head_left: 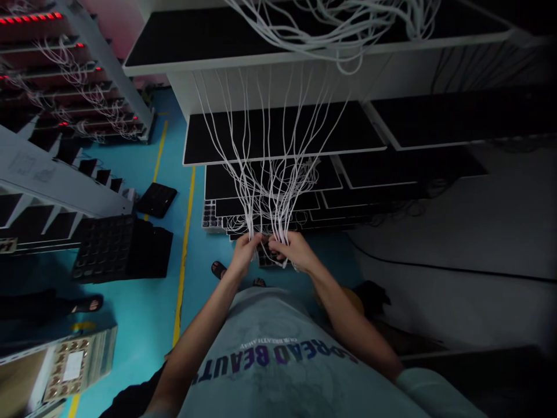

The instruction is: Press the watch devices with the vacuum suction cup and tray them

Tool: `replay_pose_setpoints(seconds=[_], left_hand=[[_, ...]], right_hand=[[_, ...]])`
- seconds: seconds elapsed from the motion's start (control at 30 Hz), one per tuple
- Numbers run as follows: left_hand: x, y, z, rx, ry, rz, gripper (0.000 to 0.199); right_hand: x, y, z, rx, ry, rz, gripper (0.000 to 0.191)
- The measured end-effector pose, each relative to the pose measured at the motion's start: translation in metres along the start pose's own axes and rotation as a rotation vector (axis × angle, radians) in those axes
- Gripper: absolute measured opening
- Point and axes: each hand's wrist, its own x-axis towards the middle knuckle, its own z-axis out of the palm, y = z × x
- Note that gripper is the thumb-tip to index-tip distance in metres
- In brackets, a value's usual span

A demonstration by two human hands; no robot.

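Note:
White cables (265, 125) run down over a black shelf (348, 125) and gather into two bunches in front of me. My left hand (246, 251) is closed around the left bunch (249, 212). Around the right bunch (279, 212), my right hand (295, 251) is closed too, thumb toward the other hand. Some cable ends, one with a small white plug (285, 264), hang below my fingers. The two hands are close together at waist height. Exact finger contact is partly hidden.
A thick coil of white cables (348, 35) lies on the upper shelf (195, 38). Stacked black trays (124, 247) and a flat black tray (156, 199) are on the blue floor to my left. A black cord (435, 268) crosses on the right. Another person's foot (89, 303) shows at left.

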Motion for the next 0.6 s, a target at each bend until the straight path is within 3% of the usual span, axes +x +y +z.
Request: replay_pose_setpoints(seconds=[0.23,0.4,0.6], left_hand=[[-0.01,0.003,-0.016,-0.064,0.035,-0.03,0.047],[-0.011,0.003,-0.003,0.051,-0.004,-0.02,0.047],[-0.013,0.006,0.005,0.097,0.026,0.017,0.055]], right_hand=[[0.002,0.012,-0.024,0.226,0.205,0.009,0.052],[0.005,0.01,-0.003,0.266,0.052,0.031,0.044],[0.012,0.004,0.011,0.007,0.004,-0.084,0.044]])
